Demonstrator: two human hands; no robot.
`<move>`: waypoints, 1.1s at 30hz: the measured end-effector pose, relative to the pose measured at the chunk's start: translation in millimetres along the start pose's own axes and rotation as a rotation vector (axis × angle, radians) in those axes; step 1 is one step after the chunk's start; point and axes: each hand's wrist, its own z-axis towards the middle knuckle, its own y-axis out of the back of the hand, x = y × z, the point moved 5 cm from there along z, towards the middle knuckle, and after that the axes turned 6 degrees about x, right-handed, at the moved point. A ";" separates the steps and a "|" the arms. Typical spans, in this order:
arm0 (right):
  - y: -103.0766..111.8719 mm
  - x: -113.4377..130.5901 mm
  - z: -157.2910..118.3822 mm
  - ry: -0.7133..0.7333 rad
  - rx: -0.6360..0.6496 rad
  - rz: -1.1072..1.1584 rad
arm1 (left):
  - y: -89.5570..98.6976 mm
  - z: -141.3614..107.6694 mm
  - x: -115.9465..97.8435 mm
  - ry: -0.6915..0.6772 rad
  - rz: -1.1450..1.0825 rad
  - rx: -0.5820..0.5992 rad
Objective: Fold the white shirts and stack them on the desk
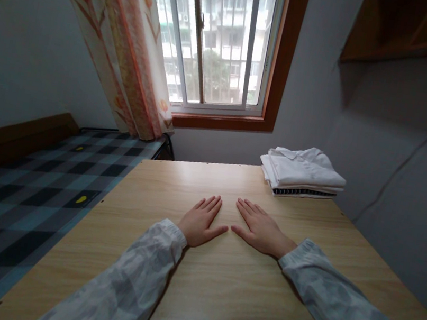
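My left hand [201, 222] lies flat, palm down, on the light wooden table [194, 291], its thumb pointing right. Opposite it, my right hand [261, 228] rests flat on the same surface, thumb pointing left. A small gap separates the two thumb tips, and neither hand holds anything. Beyond my right hand, at the table's far right corner, sits a stack of folded white shirts [302, 169], a collar showing on top. A dark striped folded cloth [300, 193] shows near the bottom of that stack.
Left of the table is a bed with a checked sheet [27, 196] and a wooden headboard [16, 138]. A flowered curtain [122, 45] hangs beside the window [219, 38]. On the right wall are a wooden shelf [412, 34] and a hanging cable [401, 164].
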 end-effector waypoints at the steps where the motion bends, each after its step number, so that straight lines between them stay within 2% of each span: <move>1: 0.3 0.4 0.0 -0.002 0.004 -0.002 | 0.0 0.0 0.0 -0.001 0.001 0.001; 11: -1.3 -0.5 -0.5 0.001 -0.002 0.000 | -1.6 -0.2 1.3 0.001 -0.004 -0.002; 15: 1.3 4.0 -0.7 0.003 -0.014 0.026 | 4.5 -0.2 -1.0 -0.006 -0.036 -0.030; 17: 10.9 5.0 0.4 0.022 -0.074 0.052 | 11.3 -0.1 -2.0 0.003 -0.075 -0.090; 19: 29.6 -1.7 0.8 0.029 -0.210 0.047 | 18.2 -0.6 -1.0 0.046 -0.101 -0.174; 22: 64.4 -35.8 -5.5 -0.058 -0.469 -0.042 | 23.0 -1.6 1.0 0.100 -0.087 -0.261; 25: 87.2 -90.9 -20.2 -0.191 -0.611 -0.115 | 20.4 -1.6 1.8 0.085 -0.070 -0.262; 27: 95.2 -129.1 -34.0 -0.303 -0.713 -0.146 | 17.7 -1.1 3.0 0.078 -0.066 -0.245; 30: 96.2 -170.4 -47.1 -0.413 -0.759 -0.191 | 15.4 -0.5 4.7 0.085 -0.060 -0.222; 33: 94.2 -187.6 -48.2 -0.436 -0.749 -0.229 | 15.3 -0.4 4.9 0.087 -0.059 -0.210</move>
